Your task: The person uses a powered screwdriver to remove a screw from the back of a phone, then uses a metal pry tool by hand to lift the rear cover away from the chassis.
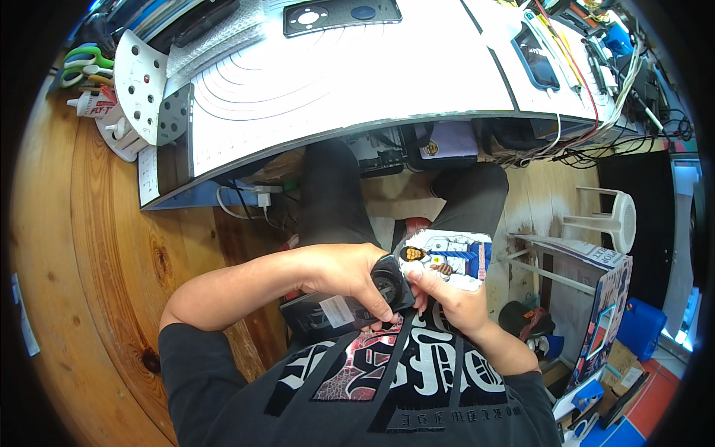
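Observation:
I sit with both hands in front of my chest. My left hand (346, 272) is closed over a glossy black flat package (305, 313) with a white label; a dark rounded end shows by its fingers. My right hand (458, 302) grips a flat rectangular piece (454, 257), white with a printed cartoon figure and a blue stripe, its thumb on top. The ends of the two things meet between my hands, and the fingers underneath are partly hidden.
Ahead is a white table (387, 74) bearing a black phone case (342, 15), a phone (535, 56) and bubble wrap (216, 41). Green-handled scissors (86, 63) stand at far left. Cables (581, 153) hang at right, near a white plastic stool (614, 220) and an open carton (596, 320).

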Demonstrator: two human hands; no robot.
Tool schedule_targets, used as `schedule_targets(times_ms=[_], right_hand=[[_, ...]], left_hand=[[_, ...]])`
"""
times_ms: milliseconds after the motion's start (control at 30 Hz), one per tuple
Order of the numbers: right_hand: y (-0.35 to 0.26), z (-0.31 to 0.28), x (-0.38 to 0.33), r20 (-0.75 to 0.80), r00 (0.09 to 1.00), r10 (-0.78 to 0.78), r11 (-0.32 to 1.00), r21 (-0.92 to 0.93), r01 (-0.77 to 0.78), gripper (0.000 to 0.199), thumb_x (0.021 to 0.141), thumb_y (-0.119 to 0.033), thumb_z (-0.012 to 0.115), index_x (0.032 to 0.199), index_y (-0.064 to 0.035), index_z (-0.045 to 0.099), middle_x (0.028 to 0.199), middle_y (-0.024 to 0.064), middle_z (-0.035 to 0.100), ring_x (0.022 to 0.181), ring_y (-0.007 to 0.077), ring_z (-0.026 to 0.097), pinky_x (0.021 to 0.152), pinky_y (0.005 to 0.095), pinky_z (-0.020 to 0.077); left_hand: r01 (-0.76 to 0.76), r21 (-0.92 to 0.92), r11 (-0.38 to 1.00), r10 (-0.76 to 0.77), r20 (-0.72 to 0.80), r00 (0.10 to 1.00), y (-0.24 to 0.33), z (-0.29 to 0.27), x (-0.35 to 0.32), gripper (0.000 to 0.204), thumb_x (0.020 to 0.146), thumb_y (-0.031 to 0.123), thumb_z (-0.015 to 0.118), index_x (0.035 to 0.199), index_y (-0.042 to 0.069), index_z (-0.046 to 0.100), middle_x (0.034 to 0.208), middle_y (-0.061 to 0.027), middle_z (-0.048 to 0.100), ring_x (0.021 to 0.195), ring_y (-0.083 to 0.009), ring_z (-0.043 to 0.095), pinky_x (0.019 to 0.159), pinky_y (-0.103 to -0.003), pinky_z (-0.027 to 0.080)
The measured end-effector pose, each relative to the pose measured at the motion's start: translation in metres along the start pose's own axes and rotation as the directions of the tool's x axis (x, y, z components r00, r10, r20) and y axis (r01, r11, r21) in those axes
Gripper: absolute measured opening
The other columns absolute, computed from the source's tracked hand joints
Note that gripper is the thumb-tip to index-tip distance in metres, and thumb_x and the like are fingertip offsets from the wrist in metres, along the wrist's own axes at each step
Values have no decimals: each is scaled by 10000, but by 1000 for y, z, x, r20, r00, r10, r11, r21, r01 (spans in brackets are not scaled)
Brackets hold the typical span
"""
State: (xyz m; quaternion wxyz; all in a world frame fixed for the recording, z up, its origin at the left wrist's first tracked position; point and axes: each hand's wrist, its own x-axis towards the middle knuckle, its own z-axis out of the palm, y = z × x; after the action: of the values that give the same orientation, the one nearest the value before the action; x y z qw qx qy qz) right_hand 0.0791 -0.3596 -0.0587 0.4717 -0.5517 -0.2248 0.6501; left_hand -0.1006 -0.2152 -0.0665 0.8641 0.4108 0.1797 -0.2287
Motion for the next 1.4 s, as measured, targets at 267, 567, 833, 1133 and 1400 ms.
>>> schedule_targets(times_ms=[267, 567, 833, 1133, 1400], right_hand=[[-6, 3, 2, 10, 999, -51, 997, -54, 52, 103, 950, -76, 707, 1019, -1, 694, 765, 20, 674, 591, 78, 606, 513, 216, 475], [-25, -6, 15, 92, 992, 81, 986, -154, -66, 130, 913, -123, 747, 947, -10, 690, 718, 32, 663, 569, 87, 612, 501, 221, 474], [-39, -3, 23, 163, 980, 114, 970, -232, -74, 161, 903, -148, 765, 948, -14, 690, 731, 24, 672, 581, 72, 614, 496, 216, 468], [-32, -6, 16, 158, 984, 78, 985, -165, -51, 167, 917, -117, 749, 1013, 6, 691, 782, 49, 699, 623, 94, 651, 539, 228, 519], [-16, -16, -8, 155, 985, 77, 989, -140, -55, 173, 930, -82, 728, 1071, 10, 688, 841, 58, 709, 683, 105, 667, 592, 239, 542]], left_hand=[[30, 13, 999, -29, -18, 999, 5, 2, -4, 426, 809, -46, 789, 1213, 23, 675, 1095, -69, 723, 1001, -142, 688, 895, -306, 564], [77, 36, 996, -75, -44, 996, 8, 7, -5, 392, 812, -29, 803, 1180, -3, 670, 1048, -90, 741, 956, -149, 698, 878, -305, 566], [77, 88, 993, -69, -85, 994, 9, 11, -7, 351, 811, -24, 806, 1141, -8, 687, 1025, -84, 751, 940, -148, 706, 865, -301, 568], [75, 116, 990, -72, -30, 997, 7, 4, -8, 471, 757, 44, 854, 1198, 8, 692, 1072, -64, 729, 1002, -129, 656, 905, -301, 531], [35, 101, 994, -30, -49, 998, 6, 5, -9, 416, 798, -31, 812, 1169, -29, 625, 1013, -106, 744, 892, -166, 714, 794, -310, 587]])
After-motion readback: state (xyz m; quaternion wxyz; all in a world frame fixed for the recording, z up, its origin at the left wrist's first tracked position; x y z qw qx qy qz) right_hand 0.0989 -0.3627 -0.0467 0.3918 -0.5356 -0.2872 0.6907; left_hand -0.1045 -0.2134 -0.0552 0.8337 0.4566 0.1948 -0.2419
